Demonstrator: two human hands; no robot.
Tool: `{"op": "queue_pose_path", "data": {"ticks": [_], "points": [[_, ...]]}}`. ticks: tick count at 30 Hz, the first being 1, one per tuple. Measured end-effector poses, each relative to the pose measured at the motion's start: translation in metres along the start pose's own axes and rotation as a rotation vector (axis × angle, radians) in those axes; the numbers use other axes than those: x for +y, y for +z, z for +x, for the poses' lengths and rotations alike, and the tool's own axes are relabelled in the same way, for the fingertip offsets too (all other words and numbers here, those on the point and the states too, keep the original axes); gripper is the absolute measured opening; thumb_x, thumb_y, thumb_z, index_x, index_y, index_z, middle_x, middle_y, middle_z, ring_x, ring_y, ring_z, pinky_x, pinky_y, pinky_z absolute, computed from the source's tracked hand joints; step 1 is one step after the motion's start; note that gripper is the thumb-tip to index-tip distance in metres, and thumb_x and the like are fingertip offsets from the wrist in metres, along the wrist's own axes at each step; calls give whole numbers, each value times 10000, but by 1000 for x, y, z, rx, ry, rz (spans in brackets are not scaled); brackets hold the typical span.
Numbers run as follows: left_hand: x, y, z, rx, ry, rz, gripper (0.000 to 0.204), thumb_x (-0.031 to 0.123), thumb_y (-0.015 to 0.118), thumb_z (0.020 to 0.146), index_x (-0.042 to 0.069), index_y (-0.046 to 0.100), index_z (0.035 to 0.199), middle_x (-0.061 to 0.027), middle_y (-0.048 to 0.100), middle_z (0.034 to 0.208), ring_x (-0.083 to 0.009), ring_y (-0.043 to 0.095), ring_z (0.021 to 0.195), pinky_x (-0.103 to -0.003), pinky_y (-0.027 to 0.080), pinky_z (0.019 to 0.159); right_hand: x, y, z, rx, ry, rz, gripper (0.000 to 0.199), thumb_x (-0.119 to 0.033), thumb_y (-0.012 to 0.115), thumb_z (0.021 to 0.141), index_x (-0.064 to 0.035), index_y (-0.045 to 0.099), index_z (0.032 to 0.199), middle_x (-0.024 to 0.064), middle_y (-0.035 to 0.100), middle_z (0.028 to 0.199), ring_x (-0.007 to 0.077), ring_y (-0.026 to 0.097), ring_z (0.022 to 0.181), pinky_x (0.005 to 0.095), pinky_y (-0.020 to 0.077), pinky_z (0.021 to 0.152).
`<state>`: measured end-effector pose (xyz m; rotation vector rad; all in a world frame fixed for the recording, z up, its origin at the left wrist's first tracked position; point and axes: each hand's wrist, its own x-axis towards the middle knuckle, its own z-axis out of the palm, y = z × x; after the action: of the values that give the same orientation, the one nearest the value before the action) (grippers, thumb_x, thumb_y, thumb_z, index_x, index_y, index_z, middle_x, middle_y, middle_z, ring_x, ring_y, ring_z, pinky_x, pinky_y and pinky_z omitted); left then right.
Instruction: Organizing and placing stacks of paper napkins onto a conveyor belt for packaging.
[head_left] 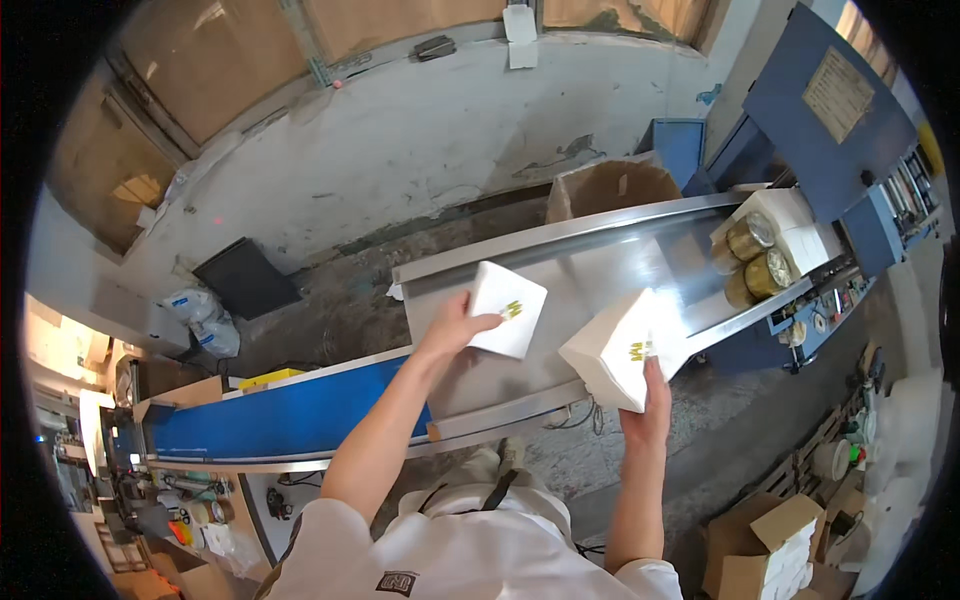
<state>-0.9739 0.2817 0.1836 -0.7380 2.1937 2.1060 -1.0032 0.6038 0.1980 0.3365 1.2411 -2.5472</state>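
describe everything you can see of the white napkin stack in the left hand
The napkin stack is a square, flat white pack that looks like folded paper, with a small gold mark near one edge. It is tilted like a diamond, one corner pointing up. The left hand grips its lower left side, fingers spread over the top face. It is held above the shiny metal chute; whether it touches the metal cannot be told. A thicker white stack in the right hand sits apart to its right.
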Motion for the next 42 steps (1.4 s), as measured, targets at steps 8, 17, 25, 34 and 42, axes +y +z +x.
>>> {"op": "queue_pose_path", "data": {"ticks": [8,17,25,34,42], "points": [[44,-90,-54,44,65,-410,418,53,756,788,-34,595,1164,-105,673,1076,-168,650,970,-305,502,869,31,75,43,-17,-23,-222,610,-96,700,863,56,395,1369,174,582,1240,239,603,1105,352,509,937],[55,-104,-46,-56,0,-557,424,60,724,827,-45,572,1208,-113,663,1111,-181,659,983,-314,517,870,63,111,87,-140,123,-477,640,-108,731,849,64,372,1350,204,589,1209,264,633,1069,365,544,898],[84,-78,-7,-193,-22,-363,449,102,726,838,-45,574,1234,-106,673,1107,-176,655,984,-317,516,853,57,85,103,-138,229,-565,903,-179,804,800,59,244,1466,237,561,1266,282,587,1149,391,501,932],[157,-8,40,-893,160,564,398,244,752,798,-4,660,1097,-77,707,923,-121,632,847,-281,507,746,-64,167,90,-1055,-337,-1075,807,-224,851,716,5,465,1386,183,631,1215,261,602,1151,376,457,987],[132,-5,60,-512,64,-131,482,231,767,840,20,583,1232,-48,670,1087,-123,651,911,-276,545,773,-56,152,132,-537,-68,-813,258,-136,762,833,4,620,996,82,682,900,110,632,854,258,505,746]]}}
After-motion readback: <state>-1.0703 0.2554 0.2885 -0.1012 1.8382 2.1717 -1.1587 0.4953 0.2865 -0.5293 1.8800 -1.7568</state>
